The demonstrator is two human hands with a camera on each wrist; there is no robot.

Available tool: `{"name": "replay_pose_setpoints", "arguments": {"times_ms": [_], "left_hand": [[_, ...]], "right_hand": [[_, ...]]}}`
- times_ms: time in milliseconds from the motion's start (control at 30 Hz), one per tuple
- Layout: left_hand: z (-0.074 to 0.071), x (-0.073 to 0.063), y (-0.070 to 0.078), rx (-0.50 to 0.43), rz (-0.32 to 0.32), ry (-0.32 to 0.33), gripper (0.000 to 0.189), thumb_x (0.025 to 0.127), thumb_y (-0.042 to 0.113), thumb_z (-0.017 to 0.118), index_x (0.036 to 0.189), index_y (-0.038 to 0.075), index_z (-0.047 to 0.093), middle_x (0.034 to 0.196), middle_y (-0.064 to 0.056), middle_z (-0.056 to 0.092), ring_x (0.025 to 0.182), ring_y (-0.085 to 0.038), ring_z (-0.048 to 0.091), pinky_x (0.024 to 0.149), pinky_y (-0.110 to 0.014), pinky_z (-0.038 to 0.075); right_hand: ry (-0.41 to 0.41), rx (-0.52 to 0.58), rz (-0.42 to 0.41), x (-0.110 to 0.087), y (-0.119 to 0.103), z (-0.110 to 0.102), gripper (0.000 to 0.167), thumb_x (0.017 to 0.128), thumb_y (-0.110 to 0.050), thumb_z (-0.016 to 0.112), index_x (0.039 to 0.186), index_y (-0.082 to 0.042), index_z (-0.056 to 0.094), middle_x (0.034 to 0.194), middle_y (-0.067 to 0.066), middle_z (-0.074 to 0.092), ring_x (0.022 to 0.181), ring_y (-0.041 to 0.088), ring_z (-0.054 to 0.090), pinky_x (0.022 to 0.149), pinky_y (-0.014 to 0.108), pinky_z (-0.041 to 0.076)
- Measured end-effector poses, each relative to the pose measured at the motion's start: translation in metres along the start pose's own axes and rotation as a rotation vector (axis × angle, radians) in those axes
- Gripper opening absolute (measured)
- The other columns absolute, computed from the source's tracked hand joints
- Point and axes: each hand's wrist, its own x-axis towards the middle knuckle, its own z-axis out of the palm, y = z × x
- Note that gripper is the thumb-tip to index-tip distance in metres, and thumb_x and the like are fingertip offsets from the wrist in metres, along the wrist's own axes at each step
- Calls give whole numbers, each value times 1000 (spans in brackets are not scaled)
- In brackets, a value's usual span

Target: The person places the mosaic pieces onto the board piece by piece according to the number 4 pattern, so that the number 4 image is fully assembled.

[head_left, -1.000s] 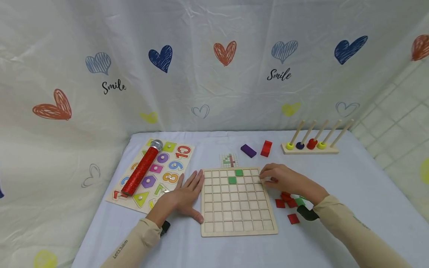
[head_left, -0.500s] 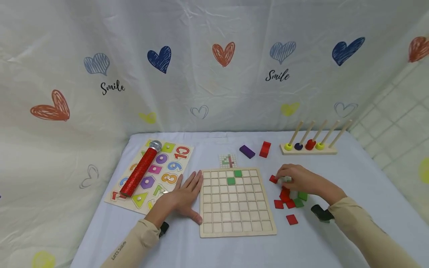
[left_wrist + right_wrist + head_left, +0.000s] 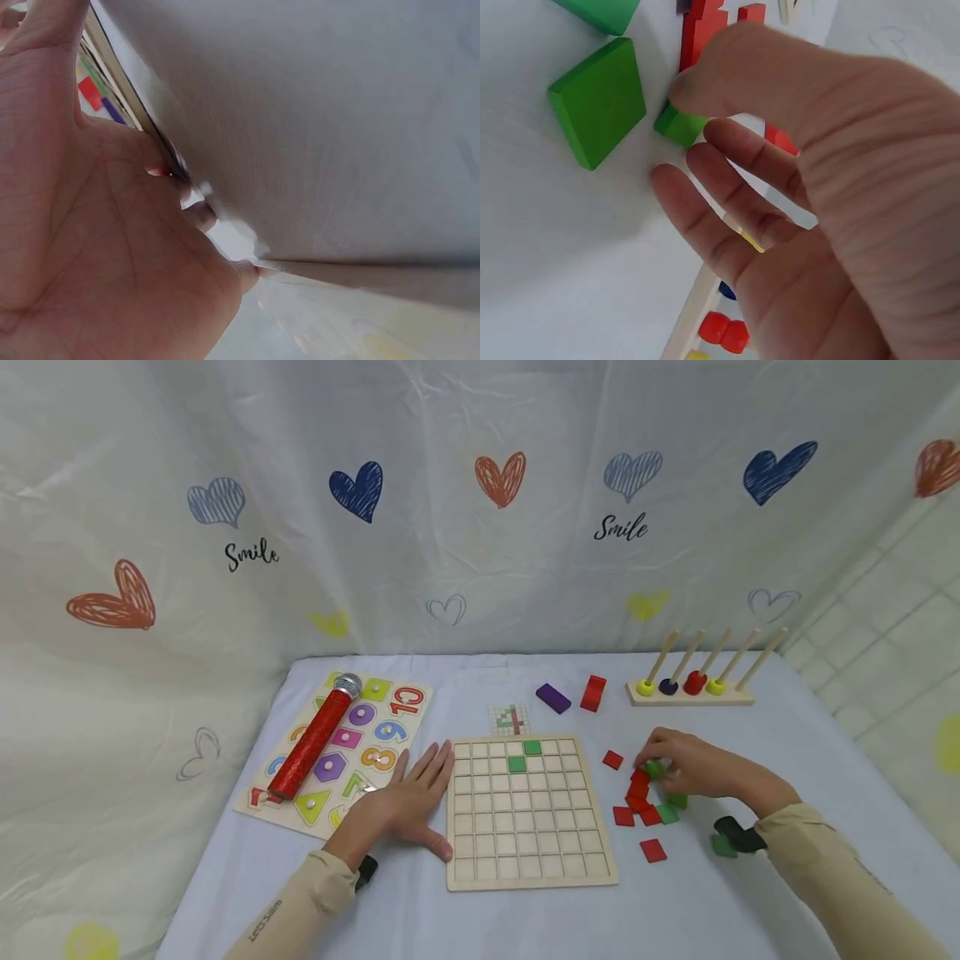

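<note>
My left hand (image 3: 415, 802) lies flat with fingers spread on the cloth, its fingertips and thumb touching the left edge of the wooden grid board (image 3: 532, 881). Two green tiles sit in the board's cells: one green tile (image 3: 532, 747) in the top row, another green tile (image 3: 517, 764) in the second row. To the right of the board, my right hand (image 3: 697, 764) pinches a green square tile (image 3: 681, 126) between thumb and index finger. Beside it lie several red tiles (image 3: 637, 797) in a loose heap, with a single red tile (image 3: 612, 759) apart from them.
A small pattern card (image 3: 510, 720) lies behind the board. Further back are a purple block (image 3: 553, 698), a red block (image 3: 593, 693) and a peg stand (image 3: 690, 697) with coloured beads. At left, a red microphone (image 3: 315, 739) rests on a number puzzle (image 3: 408, 700).
My right hand has moved right from the board's edge to the tile heap and now pinches a green tile. One red tile lies uncovered where the hand was. The left hand stays put.
</note>
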Motion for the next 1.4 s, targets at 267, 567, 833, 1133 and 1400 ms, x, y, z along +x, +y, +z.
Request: {"name": "replay_pose_setpoints", "arguments": {"times_ms": [267,567,833,1133,1400], "left_hand": [[-4,1,3,10,-11,-2,151,70,80,84,173,6,-1,182,-11,-13,170,-34,-13,133,-67,-10],[-17,-7,13,50,-28,-20,147,73,79,82,172,5,3,183,-12,-8,171,-35,-7,135,-66,-3],[-11,-2,5,-6,-4,-14,152,71,83,81,172,5,-1,183,-12,-12,170,-35,-10,134,-68,-7],[-8,0,4,16,-18,-30,153,69,84,81,173,7,-2,182,-10,-14,170,-34,-12,134,-67,-8],[-7,-1,4,14,-8,-22,153,70,84,80,172,6,-1,183,-11,-13,170,-36,-10,133,-69,-7]], "right_hand": [[25,2,-10,3,5,0,30,88,-4,83,117,-9,77,104,-2,67,95,12,62,82,32,64],[86,-16,-31,9,0,-1,29,90,-6,82,119,-7,75,107,0,70,99,14,67,84,35,66],[97,-12,-89,12,-11,-3,27,91,-4,80,117,-10,76,110,0,68,102,16,66,86,39,66],[126,-31,-176,23,-33,-2,27,91,-1,79,117,-10,76,110,0,66,98,15,67,84,34,66],[85,-44,-207,42,-59,6,31,94,-4,77,124,-11,74,116,0,64,100,16,66,87,35,66]]}}
